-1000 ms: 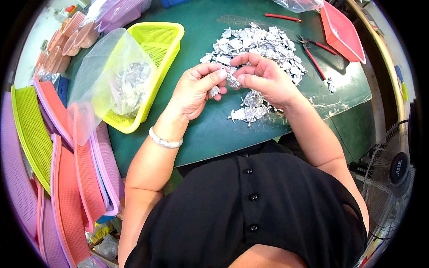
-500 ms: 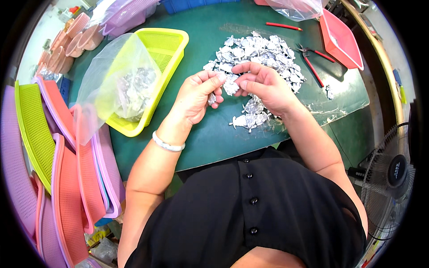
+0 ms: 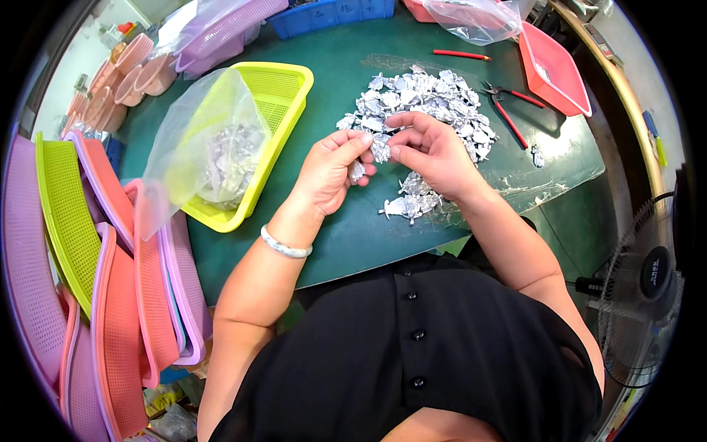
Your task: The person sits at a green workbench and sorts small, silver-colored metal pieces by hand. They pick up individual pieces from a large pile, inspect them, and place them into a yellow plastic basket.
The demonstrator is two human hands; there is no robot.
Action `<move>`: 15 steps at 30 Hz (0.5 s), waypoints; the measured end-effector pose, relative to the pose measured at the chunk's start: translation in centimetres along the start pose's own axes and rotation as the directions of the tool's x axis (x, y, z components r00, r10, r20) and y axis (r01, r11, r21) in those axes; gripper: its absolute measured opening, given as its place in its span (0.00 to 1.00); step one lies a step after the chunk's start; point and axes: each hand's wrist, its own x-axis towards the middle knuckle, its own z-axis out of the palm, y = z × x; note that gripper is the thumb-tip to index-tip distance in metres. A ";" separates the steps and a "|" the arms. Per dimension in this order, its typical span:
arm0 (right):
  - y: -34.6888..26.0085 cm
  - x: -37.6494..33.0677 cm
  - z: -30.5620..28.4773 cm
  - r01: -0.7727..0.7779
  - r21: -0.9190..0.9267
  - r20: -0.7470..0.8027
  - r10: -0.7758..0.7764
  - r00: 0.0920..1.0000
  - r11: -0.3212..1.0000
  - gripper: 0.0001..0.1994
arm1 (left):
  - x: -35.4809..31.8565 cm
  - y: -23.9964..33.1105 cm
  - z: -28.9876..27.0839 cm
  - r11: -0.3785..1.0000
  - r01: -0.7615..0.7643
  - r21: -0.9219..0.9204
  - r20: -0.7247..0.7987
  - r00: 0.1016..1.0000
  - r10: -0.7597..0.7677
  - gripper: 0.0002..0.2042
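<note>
My left hand (image 3: 331, 171) is closed, with its thumb and forefinger pinching a small, flat, irregular silver-grey metal piece (image 3: 381, 149). Another silvery piece (image 3: 356, 172) shows between its lower fingers. The thumb and fingertips of my right hand (image 3: 438, 156) close on the other edge of the pinched piece. Just beyond both hands a heap of similar metal pieces (image 3: 423, 96) lies on the green table (image 3: 331, 254). A smaller cluster (image 3: 410, 205) is below my right hand, partly covered by it.
On the left, a yellow-green basket (image 3: 291, 110) holds a clear bag (image 3: 228, 158) of pieces. Red-handled pliers (image 3: 509, 121), a red pencil-like stick (image 3: 462, 54) and a pink tray (image 3: 549, 70) lie right. Stacked baskets (image 3: 121, 331) stand at left, a fan (image 3: 641, 295) at right.
My right fingertips have come in to the piece held in my left hand. The whole view has shifted slightly.
</note>
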 end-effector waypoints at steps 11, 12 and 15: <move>-0.4 -1.9 -0.4 0.442 -0.614 0.069 -0.513 0.856 0.654 0.19 | 0.9 -0.6 -1.1 0.959 0.076 -0.274 0.230 0.973 -0.012 0.15; -0.6 -2.3 -1.1 0.405 -0.647 0.079 -0.472 0.878 0.646 0.20 | 0.9 -0.5 -1.1 0.956 0.084 -0.280 0.256 0.967 -0.010 0.16; -1.0 -3.8 -2.6 0.412 -0.759 0.321 -0.260 0.911 0.505 0.22 | 1.0 -0.8 -1.1 0.950 0.107 -0.295 0.286 0.958 -0.019 0.19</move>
